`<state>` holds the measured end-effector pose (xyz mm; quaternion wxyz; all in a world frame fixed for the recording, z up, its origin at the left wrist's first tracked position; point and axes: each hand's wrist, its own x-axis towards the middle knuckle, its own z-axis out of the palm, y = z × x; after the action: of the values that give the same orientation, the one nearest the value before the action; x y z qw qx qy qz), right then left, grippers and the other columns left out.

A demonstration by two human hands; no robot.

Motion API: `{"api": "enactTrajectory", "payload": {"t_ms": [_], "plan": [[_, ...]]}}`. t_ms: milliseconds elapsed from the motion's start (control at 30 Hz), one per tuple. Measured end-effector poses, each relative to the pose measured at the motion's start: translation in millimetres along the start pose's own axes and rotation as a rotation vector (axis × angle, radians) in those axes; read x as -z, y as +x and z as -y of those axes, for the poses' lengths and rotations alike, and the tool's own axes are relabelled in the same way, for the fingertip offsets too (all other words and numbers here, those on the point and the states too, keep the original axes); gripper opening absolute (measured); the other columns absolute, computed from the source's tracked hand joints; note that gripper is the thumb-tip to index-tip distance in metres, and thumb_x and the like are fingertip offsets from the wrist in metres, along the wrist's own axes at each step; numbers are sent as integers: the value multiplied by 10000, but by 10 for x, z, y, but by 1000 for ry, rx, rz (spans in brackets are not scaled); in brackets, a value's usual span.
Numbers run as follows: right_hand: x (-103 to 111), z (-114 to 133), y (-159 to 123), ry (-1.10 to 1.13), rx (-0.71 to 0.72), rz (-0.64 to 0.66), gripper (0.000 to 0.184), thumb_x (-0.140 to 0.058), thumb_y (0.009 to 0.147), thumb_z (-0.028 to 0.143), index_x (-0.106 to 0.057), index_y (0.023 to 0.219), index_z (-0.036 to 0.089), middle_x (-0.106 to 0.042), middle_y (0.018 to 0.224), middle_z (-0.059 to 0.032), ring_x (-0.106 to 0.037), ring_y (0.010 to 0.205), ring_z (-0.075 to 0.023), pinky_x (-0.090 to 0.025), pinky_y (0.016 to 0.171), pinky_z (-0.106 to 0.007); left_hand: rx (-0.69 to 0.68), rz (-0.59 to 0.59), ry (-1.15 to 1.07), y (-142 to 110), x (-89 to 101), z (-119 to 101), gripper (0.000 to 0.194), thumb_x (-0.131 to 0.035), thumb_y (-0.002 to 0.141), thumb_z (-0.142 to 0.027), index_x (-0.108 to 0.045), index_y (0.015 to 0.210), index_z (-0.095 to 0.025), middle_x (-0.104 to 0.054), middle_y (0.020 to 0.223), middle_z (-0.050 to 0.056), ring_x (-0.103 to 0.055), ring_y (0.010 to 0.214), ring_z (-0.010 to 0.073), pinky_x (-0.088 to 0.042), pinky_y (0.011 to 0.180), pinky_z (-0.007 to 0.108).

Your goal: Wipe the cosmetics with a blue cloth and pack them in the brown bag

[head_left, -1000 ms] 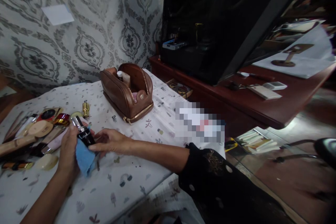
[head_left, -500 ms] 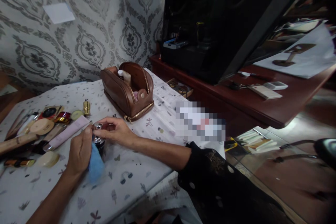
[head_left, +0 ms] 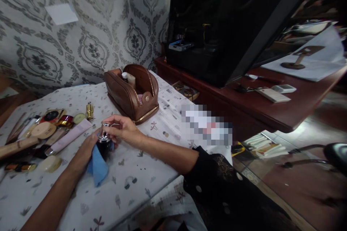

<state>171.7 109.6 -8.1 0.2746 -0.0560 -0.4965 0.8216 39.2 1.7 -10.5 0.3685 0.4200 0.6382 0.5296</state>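
Note:
A small dark bottle [head_left: 104,145] with a silver pump top stands upright between my hands above the patterned tablecloth [head_left: 141,173]. My right hand [head_left: 123,130] pinches the bottle's silver top with curled fingers. My left hand [head_left: 87,148] is closed round a blue cloth [head_left: 97,166] and presses it against the bottle's side. The cloth hangs down below the hand.
An open brown leather pouch [head_left: 132,94] with tubes inside stands behind the hands. Several cosmetics, a pink tube [head_left: 71,136] and round compacts lie at the left. A dark wooden cabinet [head_left: 260,108] with a black television [head_left: 225,25] stands to the right. Books lie on the floor.
The bottle went from lying tilted with its label showing to standing upright. My right hand moved from its body to its silver top. Both hands shifted slightly right.

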Motion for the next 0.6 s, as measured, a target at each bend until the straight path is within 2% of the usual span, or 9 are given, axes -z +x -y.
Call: {"api": "enactTrajectory", "payload": {"t_ms": [67,133,233,333,433,500,600], "plan": [[11,6,10,-2,26,-2,535,-843,612,527,-601,939,181,-554,660,65,-466,487,-59,-383,449,-206,93,159,-134,-3,7,33,591,-691,690,-685,-659,980,-171,-675,780,79,-642,654,234,-544,597,331],[15,11,23,11,58,-6,534,-845,600,533,-605,916,175,-571,666,61,-474,494,-57,-387,461,-206,113,211,-210,-35,-18,13,553,-715,693,-641,-644,975,-170,-676,784,64,-619,578,199,-521,551,304],[6,32,37,26,52,-37,552,-862,554,540,-605,875,172,-584,657,60,-483,510,-63,-391,468,-207,73,117,-174,-90,-89,-71,538,-654,760,-636,-626,1021,-167,-677,782,51,-580,526,161,-477,509,265],[-12,59,31,-18,27,-93,553,-886,511,513,-610,844,166,-580,651,61,-469,526,-58,-358,458,-194,-3,-18,50,-105,-142,-128,532,-580,809,-646,-641,1045,-173,-677,759,54,-585,574,189,-476,531,277],[-35,72,12,-68,6,-128,558,-904,472,484,-609,824,167,-546,635,77,-444,526,-46,-321,452,-184,-175,-118,294,-92,-148,-124,525,-497,853,-662,-668,986,-184,-670,794,53,-606,736,233,-501,683,307],[-50,69,3,-79,-17,-150,591,-913,428,491,-593,810,174,-539,646,83,-449,528,-48,-324,448,-189,-251,-168,394,-86,-134,-101,530,-426,894,-657,-665,944,-187,-643,768,37,-586,780,234,-487,768,318],[-59,52,2,-95,-28,-149,620,-914,384,518,-548,754,180,-550,645,82,-462,523,-54,-343,452,-199,-262,-233,441,-84,-104,-71,563,-370,904,-685,-635,840,-193,-583,681,13,-541,713,215,-467,735,314]]}}
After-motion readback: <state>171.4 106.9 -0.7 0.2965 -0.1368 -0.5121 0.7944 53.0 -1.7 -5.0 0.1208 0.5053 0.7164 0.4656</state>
